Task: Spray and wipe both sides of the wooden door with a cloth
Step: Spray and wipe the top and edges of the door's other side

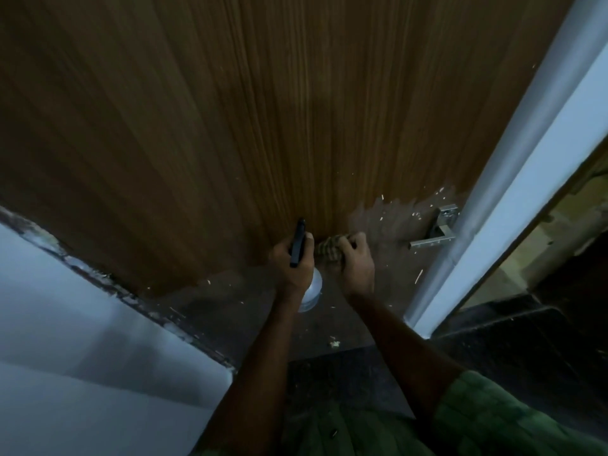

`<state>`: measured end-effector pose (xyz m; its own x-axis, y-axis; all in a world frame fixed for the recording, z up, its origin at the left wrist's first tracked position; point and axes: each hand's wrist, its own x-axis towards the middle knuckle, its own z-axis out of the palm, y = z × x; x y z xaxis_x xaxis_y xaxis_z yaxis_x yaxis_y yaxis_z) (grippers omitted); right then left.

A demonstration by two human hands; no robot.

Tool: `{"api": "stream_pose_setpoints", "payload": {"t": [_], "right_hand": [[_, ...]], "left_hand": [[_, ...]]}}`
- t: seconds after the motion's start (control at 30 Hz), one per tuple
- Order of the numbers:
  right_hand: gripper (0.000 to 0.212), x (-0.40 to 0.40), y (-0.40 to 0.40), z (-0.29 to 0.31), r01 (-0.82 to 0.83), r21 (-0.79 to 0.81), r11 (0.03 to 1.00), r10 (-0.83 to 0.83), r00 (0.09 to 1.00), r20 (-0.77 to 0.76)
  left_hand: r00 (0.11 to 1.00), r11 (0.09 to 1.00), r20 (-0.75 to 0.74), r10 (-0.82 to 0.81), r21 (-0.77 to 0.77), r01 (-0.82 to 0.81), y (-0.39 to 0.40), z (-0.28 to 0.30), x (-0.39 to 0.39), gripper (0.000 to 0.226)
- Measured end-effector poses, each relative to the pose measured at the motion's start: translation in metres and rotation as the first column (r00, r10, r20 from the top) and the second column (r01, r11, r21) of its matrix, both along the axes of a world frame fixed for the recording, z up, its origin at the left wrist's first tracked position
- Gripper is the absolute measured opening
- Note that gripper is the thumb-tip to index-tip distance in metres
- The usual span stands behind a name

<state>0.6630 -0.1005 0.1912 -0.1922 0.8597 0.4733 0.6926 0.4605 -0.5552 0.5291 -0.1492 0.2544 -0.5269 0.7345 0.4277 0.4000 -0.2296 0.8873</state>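
Where the tall brown wood-grain door (230, 110) filled most of the view, it stood ajar beside the white door frame (513, 192), its face within reach of both arms. A hinged panel of this size would probably feel heavy and stiff yet swing under a firm push, so steadying it at the angular silver lever handle (434, 236) near its right edge seemed the sensible hold. The lower part of the face looked duller and flecked with pale specks — whether wet or worn could not be told. The spray bottle (311, 287), with a translucent pale body and black trigger head, hung in the left hand (291, 261), whose fingers were curled round its neck; likely light and rigid, possibly slippery if damp. The small crumpled striped cloth (329, 250) — soft and easily bunched — was held against the door by the right hand (353, 263), fingers wrapped over it, just right of the bottle.
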Motion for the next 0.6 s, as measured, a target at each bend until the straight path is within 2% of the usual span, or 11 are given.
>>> {"api": "stream_pose_setpoints", "payload": {"t": [0.1, 0.17, 0.2, 0.23, 0.3, 0.37, 0.4, 0.47, 0.6], "right_hand": [[0.047, 0.001, 0.014, 0.045, 0.066, 0.155, 0.986, -0.046, 0.991, -0.126], [0.045, 0.002, 0.026, 0.075, 0.146, 0.269, 0.952, -0.069, 0.958, -0.277], [0.043, 0.003, 0.032, 0.079, 0.166, 0.293, 0.942, -0.073, 0.950, -0.305], [0.042, 0.004, 0.033, 0.075, 0.165, 0.287, 0.944, -0.079, 0.954, -0.289], [0.044, 0.011, 0.023, 0.048, 0.098, 0.179, 0.979, -0.072, 0.987, -0.146], [0.046, 0.023, 0.011, 0.016, -0.005, 0.031, 1.000, 0.004, 1.000, 0.031], [0.044, 0.030, 0.009, 0.009, -0.046, -0.003, 0.999, 0.046, 0.997, 0.065], [0.039, 0.040, 0.017, 0.021, -0.056, 0.065, 0.996, 0.054, 0.998, 0.027], [0.042, 0.050, 0.045, 0.081, 0.149, 0.327, 0.933, -0.087, 0.976, -0.198]], "left_hand": [[0.999, 0.999, 0.022, -0.032, -0.016, 0.032, 0.009, 0.006, 0.008, 0.034], [0.999, 0.999, -0.016, -0.038, -0.026, 0.037, 0.014, 0.009, 0.014, 0.030], [0.998, 0.999, -0.035, -0.049, -0.026, 0.048, 0.017, 0.011, 0.018, 0.028], [0.997, 0.998, -0.043, -0.060, -0.019, 0.060, 0.019, 0.013, 0.022, 0.027], [0.996, 0.997, -0.039, -0.083, -0.008, 0.083, 0.022, 0.016, 0.029, 0.025], [0.995, 0.997, -0.057, -0.080, -0.016, 0.079, 0.026, 0.019, 0.036, 0.031], [0.994, 0.997, -0.070, -0.079, -0.014, 0.079, 0.028, 0.019, 0.037, 0.034], [0.993, 0.996, -0.074, -0.087, 0.017, 0.089, 0.029, 0.020, 0.043, 0.032], [0.996, 0.997, -0.055, -0.066, 0.036, 0.068, 0.031, 0.019, 0.052, 0.029]]}}
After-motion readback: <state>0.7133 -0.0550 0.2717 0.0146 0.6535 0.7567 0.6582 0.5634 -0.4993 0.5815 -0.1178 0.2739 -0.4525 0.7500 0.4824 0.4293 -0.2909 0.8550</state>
